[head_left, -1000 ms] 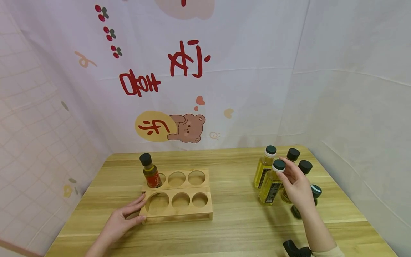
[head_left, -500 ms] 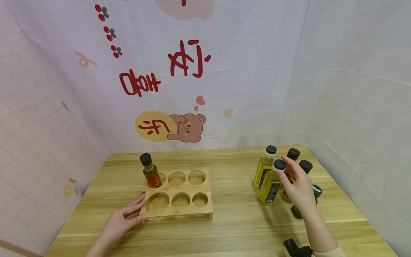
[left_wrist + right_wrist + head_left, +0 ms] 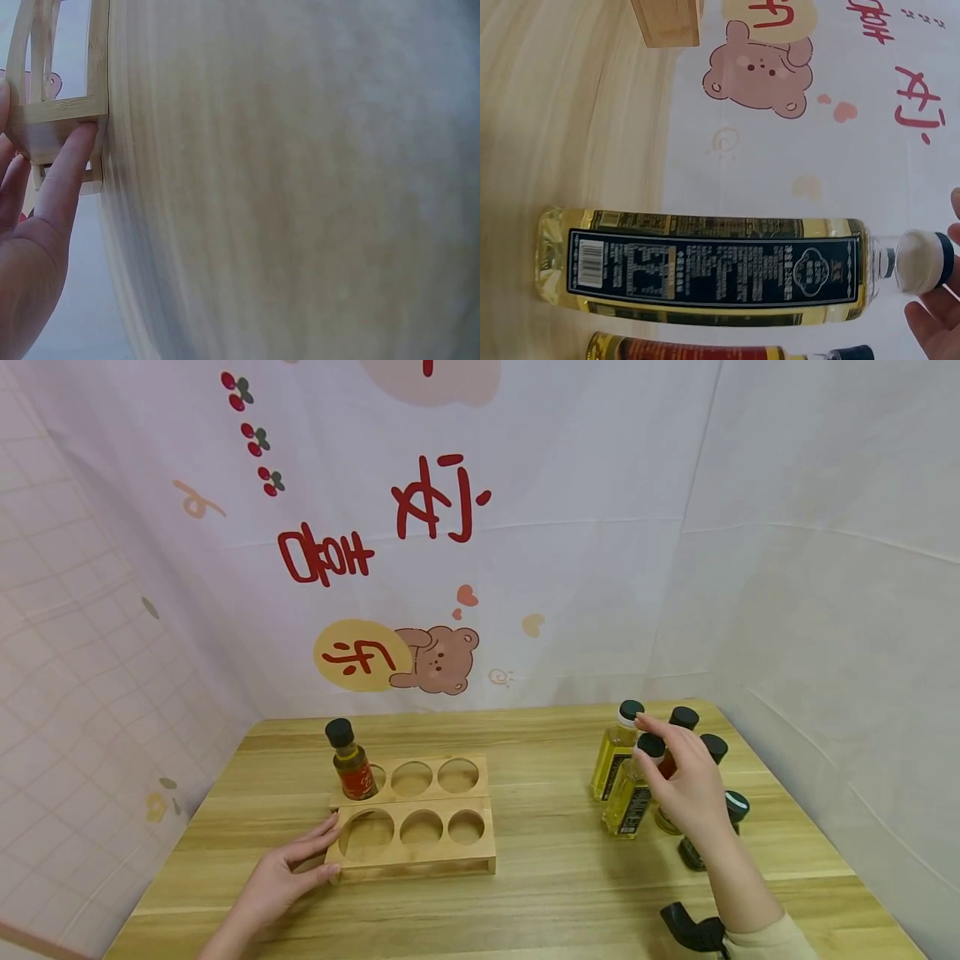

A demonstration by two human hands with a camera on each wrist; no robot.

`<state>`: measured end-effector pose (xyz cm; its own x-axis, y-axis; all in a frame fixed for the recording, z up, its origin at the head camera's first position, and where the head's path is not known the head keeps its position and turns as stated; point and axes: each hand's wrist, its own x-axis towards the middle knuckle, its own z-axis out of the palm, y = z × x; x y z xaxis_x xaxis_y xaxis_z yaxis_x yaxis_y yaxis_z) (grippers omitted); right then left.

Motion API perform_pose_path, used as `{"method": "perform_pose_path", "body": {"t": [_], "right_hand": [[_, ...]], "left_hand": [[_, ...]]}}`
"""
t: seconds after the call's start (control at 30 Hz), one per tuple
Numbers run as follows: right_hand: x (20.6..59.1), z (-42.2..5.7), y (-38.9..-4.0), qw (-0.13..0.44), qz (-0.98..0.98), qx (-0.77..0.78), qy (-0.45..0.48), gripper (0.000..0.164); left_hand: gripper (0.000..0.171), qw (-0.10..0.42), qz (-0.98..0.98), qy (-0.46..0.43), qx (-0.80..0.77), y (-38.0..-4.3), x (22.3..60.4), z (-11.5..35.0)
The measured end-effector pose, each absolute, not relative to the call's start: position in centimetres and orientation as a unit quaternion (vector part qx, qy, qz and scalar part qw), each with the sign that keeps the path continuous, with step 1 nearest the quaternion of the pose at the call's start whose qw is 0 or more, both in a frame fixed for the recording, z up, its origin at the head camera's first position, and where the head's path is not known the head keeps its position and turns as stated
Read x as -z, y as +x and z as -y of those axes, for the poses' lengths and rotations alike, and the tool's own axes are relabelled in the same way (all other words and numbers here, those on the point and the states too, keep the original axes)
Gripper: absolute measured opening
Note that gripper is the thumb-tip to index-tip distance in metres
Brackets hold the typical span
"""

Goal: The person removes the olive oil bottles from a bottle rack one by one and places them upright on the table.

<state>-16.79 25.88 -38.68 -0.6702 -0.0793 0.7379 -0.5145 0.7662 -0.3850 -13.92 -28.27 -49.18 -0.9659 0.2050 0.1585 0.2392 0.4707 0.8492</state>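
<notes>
My left hand (image 3: 283,878) rests against the left end of a two-tier wooden bottle rack (image 3: 450,853), its straight thumb (image 3: 71,169) touching the end panel. In the rack's back tier, at the left, stands a small dark-capped bottle (image 3: 354,772) with a red label. On the right, my right hand (image 3: 690,789) hovers around the cap of a yellow oil bottle (image 3: 628,802), fingers extended and apart. The right wrist view shows this bottle's dark label (image 3: 712,266) and fingers (image 3: 930,322) beside its cap; contact is unclear. Another oil bottle (image 3: 613,756) stands just behind.
More bottles stand behind and right of my right hand: two black-capped, one a reddish bottle (image 3: 684,718), and a short green-capped bottle (image 3: 737,806). A black curved object (image 3: 690,931) lies beside the right sleeve. A printed cloth (image 3: 570,568) hangs behind the wooden table (image 3: 547,893).
My right hand has shifted slightly left, its fingers spreading and reaching over the front oil bottle toward the back one's cap. Left hand, rack and bottles stay in place.
</notes>
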Motion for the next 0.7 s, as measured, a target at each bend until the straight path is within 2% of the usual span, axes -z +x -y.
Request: {"method": "perform_pose_path", "body": {"t": [0.23,0.7], "right_hand": [[38.0,-24.9,-17.3,0.373,0.855,-0.284,0.220,0.059],[37.5,-21.9,-17.8,0.364,0.830,-0.299,0.297,0.054]], "left_hand": [[0.052,0.018,0.852,-0.136,0.504,-13.9,49.3,28.2],[0.051,0.028,0.857,-0.140,0.495,-13.9,49.2,28.2]]}}
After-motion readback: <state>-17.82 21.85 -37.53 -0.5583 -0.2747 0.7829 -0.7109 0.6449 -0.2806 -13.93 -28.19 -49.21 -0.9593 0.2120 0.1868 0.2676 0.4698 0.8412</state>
